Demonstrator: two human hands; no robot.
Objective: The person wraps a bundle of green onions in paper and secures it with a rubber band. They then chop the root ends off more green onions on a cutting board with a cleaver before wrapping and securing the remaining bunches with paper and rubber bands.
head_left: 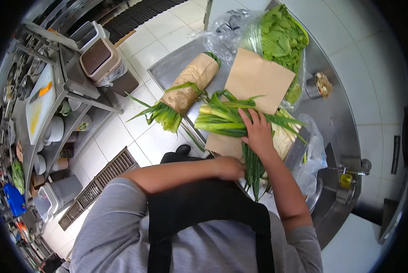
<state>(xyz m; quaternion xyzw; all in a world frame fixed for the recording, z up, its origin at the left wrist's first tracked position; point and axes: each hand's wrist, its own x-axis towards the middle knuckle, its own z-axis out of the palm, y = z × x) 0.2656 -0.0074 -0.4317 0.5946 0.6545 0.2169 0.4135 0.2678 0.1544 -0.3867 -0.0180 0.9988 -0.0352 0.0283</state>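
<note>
My right hand (258, 132) lies over a loose bunch of green onions (220, 119), its fingers and thumb curved around the leaves. Long dark green leaves (254, 166) hang below it toward my apron. My left hand (231, 168) is close to those leaves, near the counter's front edge; its fingers are blurred and partly hidden. Brown paper (224, 143) shows under the bunch, and a larger brown paper sheet (258, 79) lies behind it. To the left rests a second bundle of green onions (167, 119), rolled in brown paper (195, 77).
Leafy lettuce (283, 34) in clear plastic (229, 27) is at the back. A metal container (314, 87) with garlic-like pieces stands right, near a clear bag (311, 154) and a faucet (354, 170). Bins (106, 68) and a shelf with a cutting board (41, 107) are left.
</note>
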